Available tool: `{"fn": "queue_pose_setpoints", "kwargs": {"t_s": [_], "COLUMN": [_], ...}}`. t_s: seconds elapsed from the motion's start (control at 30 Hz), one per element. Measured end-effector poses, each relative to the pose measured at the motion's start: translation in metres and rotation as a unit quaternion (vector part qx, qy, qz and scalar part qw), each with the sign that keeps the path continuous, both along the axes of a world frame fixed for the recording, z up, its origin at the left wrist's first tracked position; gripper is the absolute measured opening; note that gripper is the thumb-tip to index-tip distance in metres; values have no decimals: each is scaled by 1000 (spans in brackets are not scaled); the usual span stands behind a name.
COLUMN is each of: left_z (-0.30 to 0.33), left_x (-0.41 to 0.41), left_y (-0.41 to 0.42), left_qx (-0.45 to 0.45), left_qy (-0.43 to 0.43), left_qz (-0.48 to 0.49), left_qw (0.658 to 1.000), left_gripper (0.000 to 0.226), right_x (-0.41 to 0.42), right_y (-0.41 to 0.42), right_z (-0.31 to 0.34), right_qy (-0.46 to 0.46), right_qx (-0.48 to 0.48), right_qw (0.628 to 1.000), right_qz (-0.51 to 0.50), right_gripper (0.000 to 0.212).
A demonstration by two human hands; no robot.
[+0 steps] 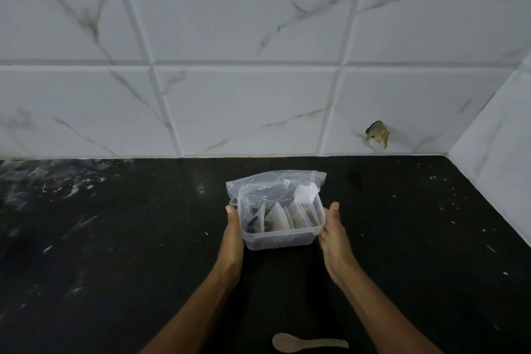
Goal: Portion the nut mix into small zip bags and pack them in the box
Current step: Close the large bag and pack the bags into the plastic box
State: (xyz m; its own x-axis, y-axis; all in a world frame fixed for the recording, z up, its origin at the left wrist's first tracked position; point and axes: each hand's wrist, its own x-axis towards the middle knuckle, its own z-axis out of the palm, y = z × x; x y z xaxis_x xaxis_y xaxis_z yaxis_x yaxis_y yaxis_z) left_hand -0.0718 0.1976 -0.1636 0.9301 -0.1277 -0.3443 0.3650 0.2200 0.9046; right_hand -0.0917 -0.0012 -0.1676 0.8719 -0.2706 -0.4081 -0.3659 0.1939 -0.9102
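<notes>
Centrally, the box (280, 227), a clear plastic tub without a lid, sits on the black counter (115, 238), well forward of the back wall. Inside it, several small zip bags (290, 217) stand on edge in a row, leaning against each other; dark contents show at the bottom of the leftmost ones. Behind the box, touching its far wall, a larger clear bag (267, 181) with printed text stands slumped, its top rising above the box rim. A white patch on it shows at the far right corner of the box.

Left hand (234, 234): placed against the left wall of the box, thumb up along the near-left corner, fingers wrapped behind and out of sight. Right hand (333, 234): placed against the right wall, thumb tip at rim height, palm on the near-right corner. Both hands clasp the box between them. Whether the box rests on the counter or is lifted just clear cannot be told.

Near edge, right of centre: a wooden spoon (309, 342) lies flat on the counter, bowl to the left, well apart from the box.

Far side: white marble-pattern tiles (244, 100) cover the wall, with a broken hole (377, 133) low in one tile to the right.
</notes>
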Motion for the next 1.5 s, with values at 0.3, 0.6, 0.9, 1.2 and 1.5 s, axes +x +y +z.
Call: {"fn": "queue_pose_setpoints", "kwargs": {"t_s": [0.3, 0.6, 0.9, 1.2, 1.5], "left_z": [26, 19, 6, 3, 24], "left_x": [86, 144, 162, 164, 81], "left_y": [-9, -19, -22, -17, -3], "left_qx": [-2, -1, 11, 24, 38], "left_qy": [-44, -25, -22, -3, 34], "left_qz": [-6, 9, 6, -4, 24], "left_qw": [999, 1000, 1000, 1000, 998], "left_gripper": [93, 98, 99, 93, 86], "right_x": [78, 137, 152, 152, 72], "right_y": [-8, -12, -14, -16, -16], "right_z": [18, 10, -8, -12, 23], "right_qy": [-42, -26, -27, -28, -30], "right_qx": [3, 4, 19, 7, -63], "right_qw": [999, 999, 999, 1000, 997], "right_qz": [-6, -30, -30, -11, 21], "right_gripper": [119, 123, 115, 110, 73]}}
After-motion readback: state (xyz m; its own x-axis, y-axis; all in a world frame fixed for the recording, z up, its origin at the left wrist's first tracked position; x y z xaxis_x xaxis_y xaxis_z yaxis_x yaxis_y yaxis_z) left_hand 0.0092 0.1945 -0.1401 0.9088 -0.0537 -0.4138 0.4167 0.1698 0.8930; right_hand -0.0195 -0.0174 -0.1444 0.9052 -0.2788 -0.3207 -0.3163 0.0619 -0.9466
